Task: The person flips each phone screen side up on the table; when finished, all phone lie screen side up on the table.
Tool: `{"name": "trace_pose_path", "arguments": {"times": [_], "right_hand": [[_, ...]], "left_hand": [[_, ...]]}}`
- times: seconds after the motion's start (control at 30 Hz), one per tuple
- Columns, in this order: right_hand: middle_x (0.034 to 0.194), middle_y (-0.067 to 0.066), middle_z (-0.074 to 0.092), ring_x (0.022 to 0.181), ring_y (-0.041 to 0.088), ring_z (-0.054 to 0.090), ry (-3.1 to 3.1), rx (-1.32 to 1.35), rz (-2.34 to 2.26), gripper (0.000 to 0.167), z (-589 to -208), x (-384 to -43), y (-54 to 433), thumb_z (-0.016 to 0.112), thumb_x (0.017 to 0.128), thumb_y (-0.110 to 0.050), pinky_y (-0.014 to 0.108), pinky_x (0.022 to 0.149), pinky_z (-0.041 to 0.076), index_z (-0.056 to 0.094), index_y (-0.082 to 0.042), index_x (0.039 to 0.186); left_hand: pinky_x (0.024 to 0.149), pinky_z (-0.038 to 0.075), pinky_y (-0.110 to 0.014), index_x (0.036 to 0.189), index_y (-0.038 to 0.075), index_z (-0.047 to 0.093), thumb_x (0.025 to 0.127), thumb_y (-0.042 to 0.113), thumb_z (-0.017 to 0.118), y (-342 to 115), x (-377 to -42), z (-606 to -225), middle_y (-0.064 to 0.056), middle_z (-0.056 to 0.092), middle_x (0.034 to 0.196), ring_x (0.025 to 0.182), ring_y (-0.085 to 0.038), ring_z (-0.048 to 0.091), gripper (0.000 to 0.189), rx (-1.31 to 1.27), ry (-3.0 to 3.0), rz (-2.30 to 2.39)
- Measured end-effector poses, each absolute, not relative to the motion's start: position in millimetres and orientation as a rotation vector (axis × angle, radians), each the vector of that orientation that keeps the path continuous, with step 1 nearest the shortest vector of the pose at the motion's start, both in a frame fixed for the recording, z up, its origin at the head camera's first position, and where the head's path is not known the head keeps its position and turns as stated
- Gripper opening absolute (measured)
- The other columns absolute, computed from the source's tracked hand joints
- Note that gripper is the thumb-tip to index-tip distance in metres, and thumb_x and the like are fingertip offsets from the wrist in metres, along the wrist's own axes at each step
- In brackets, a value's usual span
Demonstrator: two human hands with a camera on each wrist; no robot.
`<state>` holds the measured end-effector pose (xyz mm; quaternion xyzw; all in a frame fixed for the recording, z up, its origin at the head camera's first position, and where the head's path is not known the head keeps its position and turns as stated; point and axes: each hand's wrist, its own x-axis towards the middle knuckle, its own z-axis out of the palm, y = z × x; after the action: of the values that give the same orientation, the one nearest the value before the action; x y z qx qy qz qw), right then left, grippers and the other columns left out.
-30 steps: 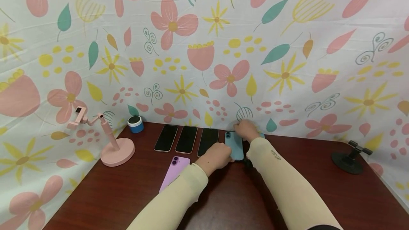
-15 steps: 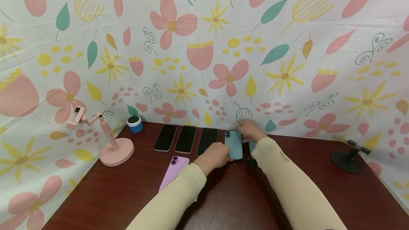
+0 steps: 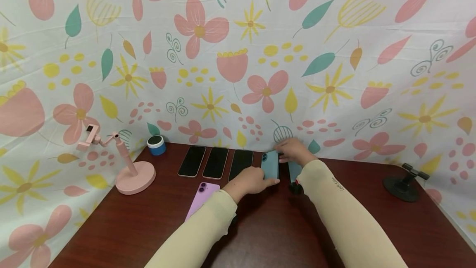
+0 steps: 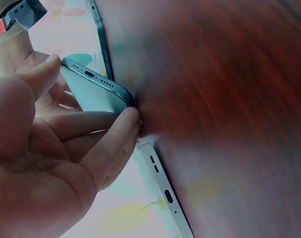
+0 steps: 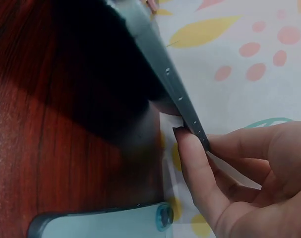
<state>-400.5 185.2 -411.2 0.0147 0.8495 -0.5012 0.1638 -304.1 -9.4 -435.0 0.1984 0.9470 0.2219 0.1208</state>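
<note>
A light blue smartphone is tilted up off the table at the back middle, its camera side facing me in the head view. My left hand holds its bottom end; in the left wrist view the thumb is at one corner and the fingers at the other of the phone. My right hand pinches its upper right edge, thumb and fingers on either side of the phone in the right wrist view. Beside it lies a second blue phone, partly hidden by the right wrist.
Black-screened phones lie in a row to the left. A purple phone lies nearer me. A pink phone stand and blue jar are at left; a black stand is at right. Patterned cloth hangs behind.
The blue phone has gone from lying flat to tilted, its right side raised. My right hand has shifted slightly right, uncovering part of the second blue phone. My left thumb now extends along the bottom end.
</note>
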Motion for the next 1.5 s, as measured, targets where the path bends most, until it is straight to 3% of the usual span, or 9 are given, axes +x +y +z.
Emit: {"name": "trace_pose_path", "arguments": {"times": [0.5, 0.73, 0.8, 0.87, 1.0, 1.13, 1.3, 1.5], "right_hand": [[0.147, 0.028, 0.056, 0.094, 0.023, 0.068, 2.397, 0.077, -1.462, 0.039, -400.1, -396.2, 180.7, 0.056, 0.109, -0.007, 0.043, 0.099, 0.063, 0.061, 0.012, 0.143], [0.153, 0.029, 0.052, 0.095, 0.023, 0.068, 2.405, 0.065, -1.433, 0.040, -394.7, -394.3, 179.1, 0.053, 0.110, -0.007, 0.043, 0.100, 0.063, 0.059, 0.013, 0.144], [0.156, 0.030, 0.051, 0.099, 0.025, 0.069, 2.409, 0.057, -1.424, 0.040, -393.3, -393.6, 178.6, 0.052, 0.111, -0.007, 0.043, 0.100, 0.063, 0.058, 0.012, 0.145], [0.158, 0.031, 0.050, 0.105, 0.028, 0.069, 2.409, 0.051, -1.419, 0.041, -392.5, -393.2, 178.1, 0.052, 0.111, -0.008, 0.042, 0.100, 0.063, 0.058, 0.012, 0.146], [0.159, 0.032, 0.048, 0.116, 0.035, 0.069, 2.408, 0.047, -1.420, 0.041, -391.2, -392.6, 177.0, 0.052, 0.111, -0.008, 0.041, 0.099, 0.063, 0.057, 0.012, 0.147], [0.159, 0.031, 0.048, 0.113, 0.033, 0.068, 2.400, 0.046, -1.433, 0.042, -390.0, -392.8, 176.5, 0.052, 0.111, -0.009, 0.042, 0.100, 0.063, 0.057, 0.011, 0.147], [0.154, 0.029, 0.052, 0.105, 0.027, 0.069, 2.382, 0.064, -1.455, 0.042, -391.0, -395.4, 177.2, 0.054, 0.111, -0.012, 0.042, 0.101, 0.063, 0.058, 0.011, 0.146], [0.147, 0.029, 0.057, 0.110, 0.031, 0.072, 2.349, 0.080, -1.478, 0.044, -394.6, -398.7, 177.6, 0.057, 0.111, -0.016, 0.044, 0.100, 0.063, 0.058, 0.010, 0.146]], "left_hand": [[0.067, 0.047, -0.030, 0.090, 0.005, 0.073, 0.107, 0.059, 0.055, -13.4, -304.4, -431.7, -0.002, 0.061, 0.074, 0.066, -0.016, 0.058, 0.059, 0.528, 2.650, 0.842], [0.063, 0.047, -0.030, 0.084, 0.006, 0.071, 0.106, 0.056, 0.058, -14.2, -306.1, -434.1, -0.002, 0.062, 0.070, 0.063, -0.016, 0.056, 0.057, 0.513, 2.589, 0.968], [0.071, 0.053, -0.032, 0.098, 0.004, 0.076, 0.107, 0.055, 0.058, -14.1, -306.5, -434.0, -0.005, 0.071, 0.082, 0.074, -0.018, 0.065, 0.054, 0.521, 2.582, 0.988], [0.087, 0.058, -0.037, 0.122, 0.004, 0.075, 0.107, 0.054, 0.059, -13.4, -306.4, -433.7, -0.008, 0.077, 0.104, 0.094, -0.021, 0.072, 0.054, 0.520, 2.576, 1.016], [0.113, 0.053, -0.049, 0.158, 0.007, 0.052, 0.107, 0.048, 0.061, -12.3, -305.5, -433.0, -0.013, 0.067, 0.146, 0.132, -0.028, 0.066, 0.066, 0.497, 2.538, 1.106], [0.114, 0.052, -0.052, 0.164, 0.007, 0.041, 0.107, 0.042, 0.062, -13.4, -305.9, -433.5, -0.018, 0.060, 0.154, 0.137, -0.031, 0.063, 0.070, 0.470, 2.454, 1.233], [0.114, 0.052, -0.053, 0.167, 0.010, 0.037, 0.109, 0.034, 0.062, -15.3, -306.1, -432.0, -0.019, 0.055, 0.159, 0.140, -0.034, 0.062, 0.067, 0.448, 2.345, 1.350], [0.113, 0.054, -0.054, 0.169, 0.016, 0.033, 0.110, 0.027, 0.059, -17.6, -306.0, -428.7, -0.022, 0.050, 0.162, 0.136, -0.037, 0.065, 0.066, 0.411, 2.239, 1.452]]}}
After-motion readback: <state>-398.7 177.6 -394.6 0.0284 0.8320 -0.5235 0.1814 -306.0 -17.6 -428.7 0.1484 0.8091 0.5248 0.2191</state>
